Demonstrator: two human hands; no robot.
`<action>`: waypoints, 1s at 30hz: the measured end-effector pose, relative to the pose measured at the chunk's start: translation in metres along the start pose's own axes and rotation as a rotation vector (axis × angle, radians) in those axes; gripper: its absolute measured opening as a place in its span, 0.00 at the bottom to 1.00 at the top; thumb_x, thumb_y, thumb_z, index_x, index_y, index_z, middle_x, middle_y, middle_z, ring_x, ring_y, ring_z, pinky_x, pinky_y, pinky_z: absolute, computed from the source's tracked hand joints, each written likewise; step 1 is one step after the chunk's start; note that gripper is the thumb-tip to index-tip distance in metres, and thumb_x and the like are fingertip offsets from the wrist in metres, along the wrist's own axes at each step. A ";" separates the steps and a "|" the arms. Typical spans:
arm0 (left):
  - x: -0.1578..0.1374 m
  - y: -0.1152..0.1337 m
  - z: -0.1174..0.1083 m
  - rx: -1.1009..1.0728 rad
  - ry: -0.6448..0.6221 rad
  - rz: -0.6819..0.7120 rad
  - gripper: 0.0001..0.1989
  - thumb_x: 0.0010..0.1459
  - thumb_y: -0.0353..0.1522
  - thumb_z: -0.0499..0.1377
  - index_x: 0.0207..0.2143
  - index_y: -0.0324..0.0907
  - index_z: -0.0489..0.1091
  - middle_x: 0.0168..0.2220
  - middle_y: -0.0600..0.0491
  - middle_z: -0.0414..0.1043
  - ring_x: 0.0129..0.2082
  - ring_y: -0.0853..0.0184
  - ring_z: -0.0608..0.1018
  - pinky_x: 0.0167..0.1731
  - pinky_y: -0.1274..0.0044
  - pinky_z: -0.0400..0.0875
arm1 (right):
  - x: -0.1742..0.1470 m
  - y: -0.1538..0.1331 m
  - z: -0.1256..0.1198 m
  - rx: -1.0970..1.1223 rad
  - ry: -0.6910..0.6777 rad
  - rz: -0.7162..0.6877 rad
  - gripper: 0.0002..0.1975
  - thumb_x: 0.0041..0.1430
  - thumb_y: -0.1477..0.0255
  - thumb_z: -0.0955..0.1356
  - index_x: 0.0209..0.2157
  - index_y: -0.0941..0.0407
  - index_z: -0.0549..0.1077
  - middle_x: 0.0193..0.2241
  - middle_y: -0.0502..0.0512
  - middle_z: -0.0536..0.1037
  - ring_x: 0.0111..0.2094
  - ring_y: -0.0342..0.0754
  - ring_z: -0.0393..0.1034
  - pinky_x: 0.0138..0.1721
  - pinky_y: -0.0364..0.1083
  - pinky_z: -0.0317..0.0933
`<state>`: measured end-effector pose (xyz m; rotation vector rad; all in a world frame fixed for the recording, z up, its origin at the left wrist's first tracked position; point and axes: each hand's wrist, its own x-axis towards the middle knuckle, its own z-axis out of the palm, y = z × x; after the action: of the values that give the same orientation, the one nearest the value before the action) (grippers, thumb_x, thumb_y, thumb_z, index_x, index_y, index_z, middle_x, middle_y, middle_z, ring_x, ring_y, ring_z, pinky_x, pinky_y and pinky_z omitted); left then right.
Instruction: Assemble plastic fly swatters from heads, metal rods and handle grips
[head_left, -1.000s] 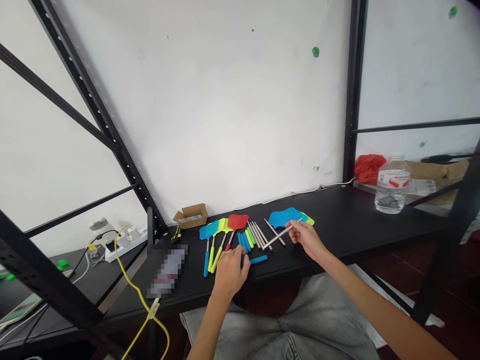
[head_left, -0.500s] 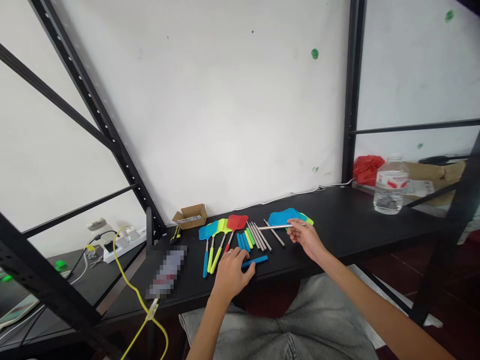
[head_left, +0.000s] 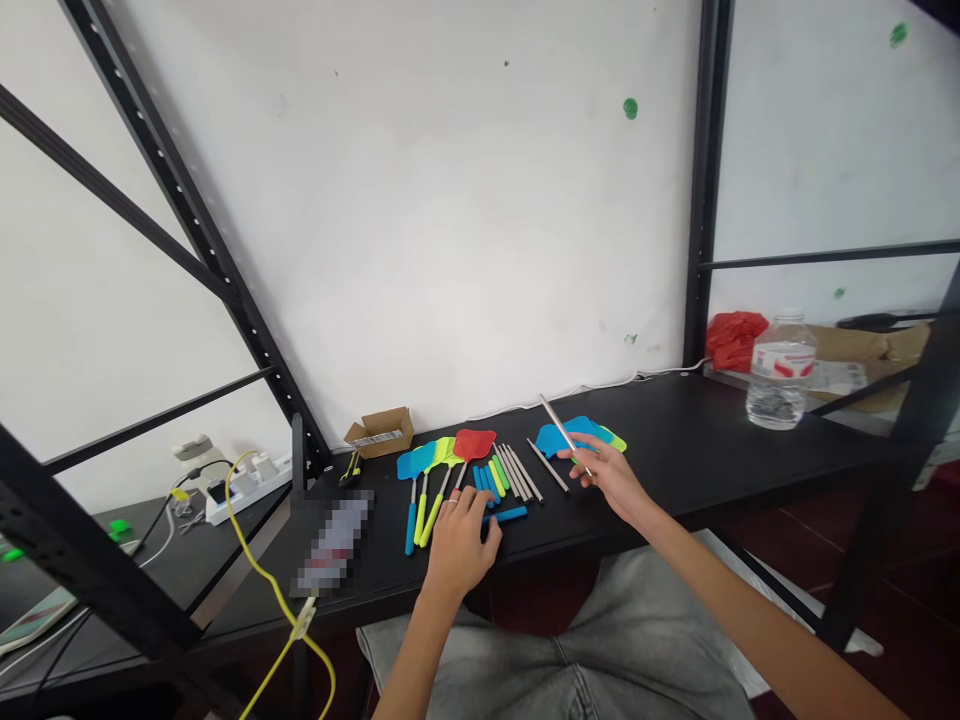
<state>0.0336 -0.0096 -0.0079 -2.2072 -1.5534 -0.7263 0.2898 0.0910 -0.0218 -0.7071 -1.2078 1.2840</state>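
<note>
My left hand is closed around the left end of a blue handle grip near the table's front edge; its fingers cover that end. In my right hand a thin metal rod is pinched, tilted up and to the left. Just right of my left hand lie several blue grips, a yellow grip and a green grip. Several metal rods lie beside them, and one single rod lies apart. Blue swatter heads are stacked behind my right hand.
Fly swatters with handles, including one with a red head, lie left of the grips. A small cardboard box, a cutter and a pixelated phone-shaped thing with a yellow cable are farther left. A water bottle stands right.
The rod in my right hand has swung from nearly level to a steep tilt, its far end now up. My left hand and the blue grip have shifted slightly left.
</note>
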 end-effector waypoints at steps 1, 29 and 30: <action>0.000 0.000 -0.001 0.010 0.022 -0.001 0.12 0.61 0.31 0.51 0.47 0.45 0.66 0.43 0.49 0.69 0.44 0.58 0.72 0.47 0.65 0.66 | -0.001 0.000 0.001 -0.059 -0.054 -0.024 0.20 0.54 0.62 0.70 0.48 0.54 0.73 0.38 0.58 0.80 0.25 0.43 0.68 0.22 0.41 0.59; -0.003 -0.002 0.004 0.068 0.061 0.034 0.11 0.68 0.30 0.45 0.36 0.44 0.66 0.28 0.53 0.72 0.28 0.64 0.72 0.34 0.72 0.61 | 0.073 -0.004 -0.015 -1.431 0.078 -0.182 0.34 0.56 0.52 0.65 0.56 0.61 0.68 0.52 0.71 0.73 0.54 0.70 0.62 0.50 0.59 0.57; -0.003 -0.002 0.004 0.071 0.058 0.033 0.11 0.68 0.30 0.45 0.36 0.44 0.66 0.28 0.53 0.72 0.28 0.63 0.72 0.33 0.72 0.61 | 0.079 -0.002 -0.016 -1.473 0.040 -0.122 0.39 0.53 0.49 0.66 0.58 0.62 0.66 0.52 0.73 0.72 0.55 0.72 0.61 0.50 0.60 0.56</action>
<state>0.0315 -0.0095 -0.0130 -2.1360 -1.4884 -0.7082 0.2941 0.1689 -0.0029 -1.6076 -2.0442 0.0571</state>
